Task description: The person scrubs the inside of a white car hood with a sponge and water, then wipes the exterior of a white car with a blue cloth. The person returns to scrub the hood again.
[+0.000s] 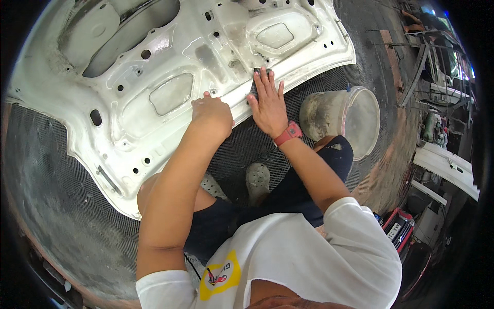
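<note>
A white car body panel (pixel 170 131), with holes and raised stamped shapes, lies in front of me. My right hand (pixel 269 105) rests flat near the panel's close edge, fingers stretched out. Beneath its fingers a dark piece like sandpaper (pixel 253 88) shows, pressed against the panel. To the left, my left hand (pixel 212 114) is curled against the same edge strip, its knuckles up. Most of its fingers are hidden, so whatever they hold cannot be made out.
A dirty translucent plastic bucket (pixel 321 116) stands right of my right hand, by my knee. A dark ribbed mat (pixel 56 154) lies under the panel. Along the right side are a metal rack (pixel 417 72), white panels (pixel 445 167) and assorted parts.
</note>
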{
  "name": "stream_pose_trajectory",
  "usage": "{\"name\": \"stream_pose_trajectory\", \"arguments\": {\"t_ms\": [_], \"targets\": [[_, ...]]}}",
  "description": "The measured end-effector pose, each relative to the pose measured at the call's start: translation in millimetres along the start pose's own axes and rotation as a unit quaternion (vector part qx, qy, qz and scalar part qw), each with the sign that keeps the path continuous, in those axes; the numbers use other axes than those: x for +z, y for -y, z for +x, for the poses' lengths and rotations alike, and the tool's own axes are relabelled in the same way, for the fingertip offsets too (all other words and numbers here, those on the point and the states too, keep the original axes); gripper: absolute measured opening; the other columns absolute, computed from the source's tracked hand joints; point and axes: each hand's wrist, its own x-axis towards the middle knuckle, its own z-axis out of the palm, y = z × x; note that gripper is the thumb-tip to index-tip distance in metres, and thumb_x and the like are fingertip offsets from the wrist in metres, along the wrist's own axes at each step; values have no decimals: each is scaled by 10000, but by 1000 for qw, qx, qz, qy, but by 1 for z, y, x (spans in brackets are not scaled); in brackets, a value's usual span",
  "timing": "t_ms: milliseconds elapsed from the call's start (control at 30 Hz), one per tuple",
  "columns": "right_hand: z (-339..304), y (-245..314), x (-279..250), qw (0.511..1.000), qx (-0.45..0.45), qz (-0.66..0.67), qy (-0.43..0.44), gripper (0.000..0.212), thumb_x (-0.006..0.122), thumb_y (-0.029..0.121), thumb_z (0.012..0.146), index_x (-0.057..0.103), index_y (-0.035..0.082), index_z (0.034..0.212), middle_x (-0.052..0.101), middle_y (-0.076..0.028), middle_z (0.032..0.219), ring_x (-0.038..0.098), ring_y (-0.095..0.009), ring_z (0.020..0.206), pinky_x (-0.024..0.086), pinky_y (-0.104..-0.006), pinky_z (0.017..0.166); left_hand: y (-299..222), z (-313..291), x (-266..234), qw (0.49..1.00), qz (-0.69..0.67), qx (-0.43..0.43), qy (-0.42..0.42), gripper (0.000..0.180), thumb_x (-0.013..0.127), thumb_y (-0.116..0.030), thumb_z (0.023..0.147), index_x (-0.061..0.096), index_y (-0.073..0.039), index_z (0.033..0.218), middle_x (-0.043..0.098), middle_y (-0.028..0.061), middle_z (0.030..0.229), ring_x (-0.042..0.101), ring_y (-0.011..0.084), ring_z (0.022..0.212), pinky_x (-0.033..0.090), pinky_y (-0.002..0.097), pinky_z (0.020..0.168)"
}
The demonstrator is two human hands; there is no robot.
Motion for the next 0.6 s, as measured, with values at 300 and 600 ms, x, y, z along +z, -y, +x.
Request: {"name": "stream_pose_trajectory", "arguments": {"t_ms": [300,600], "targets": [[105,-20,-2,985,-147,-79,33,757,462,545,1107,366,45,1668,293,-133,1780,234,-342,1656,169,-625,1319,-5,0,6,999,-26,-27,-10,789,687,-474,1019,486,21,1599,424,322,1655,629,373,1382,490,462,1119],[155,-12,-1,983,-138,-82,86,767,399,535,1132,254,68,1722,243,-121,1800,215,-328,1663,157,-580,1337,-4,6,7,1000,0,11,-2,839,681,-514,1024,448,30,1619,451,332,1633,621,364,1396,517,435,1098]]}}
